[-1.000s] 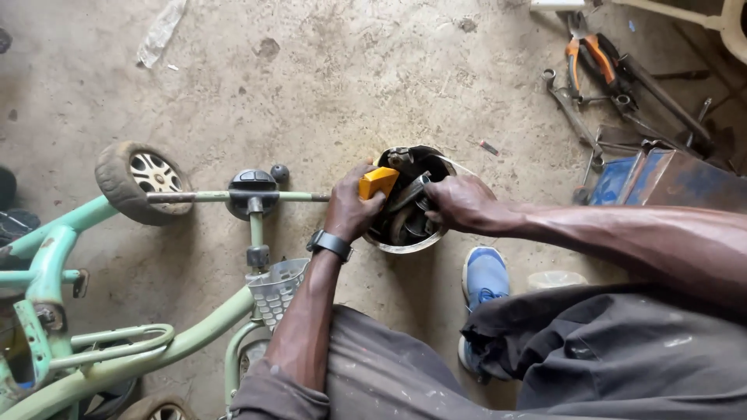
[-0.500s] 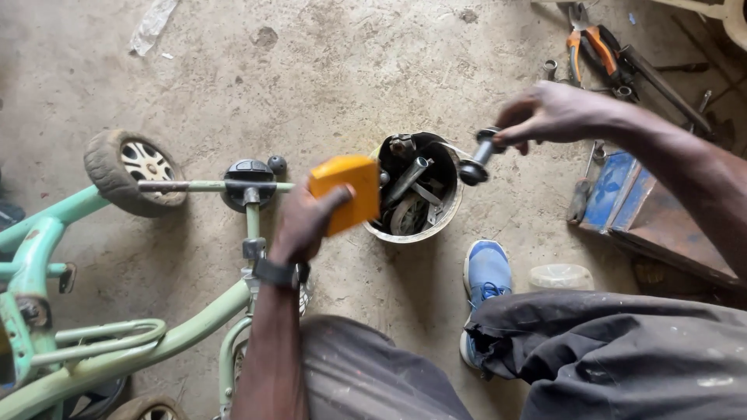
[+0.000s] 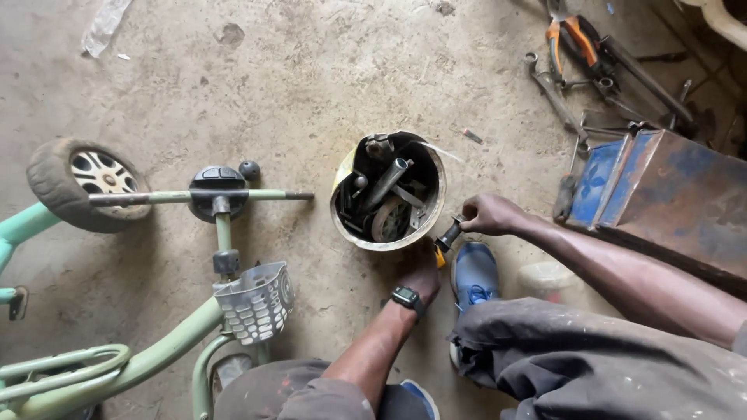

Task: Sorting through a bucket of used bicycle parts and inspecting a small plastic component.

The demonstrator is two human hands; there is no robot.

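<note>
My right hand (image 3: 486,214) is closed around a short black cylindrical part (image 3: 450,232), just right of a round bucket (image 3: 342,225) full of metal parts. Just below the bucket, my left hand (image 3: 420,272), with a black watch (image 3: 406,298) on its wrist, is down near the floor. It grips a yellow tool (image 3: 440,256), of which only a small edge shows. The black part's lower end meets that yellow edge. A mint-green child's bicycle (image 3: 156,362) lies at the left, its handlebar (image 3: 163,197) pointing toward the bucket.
A grey basket (image 3: 257,302) hangs on the bicycle, whose small wheel (image 3: 78,183) rests at the far left. Orange-handled pliers (image 3: 566,35) and wrenches (image 3: 554,87) lie at the top right beside a blue metal box (image 3: 661,187). My blue shoe (image 3: 475,274) is beneath my hands.
My left hand came down with the yellow tool from above the handlebar to the floor below the bucket. My right hand dropped from the upper right to the bucket's side, still gripping the black part.
</note>
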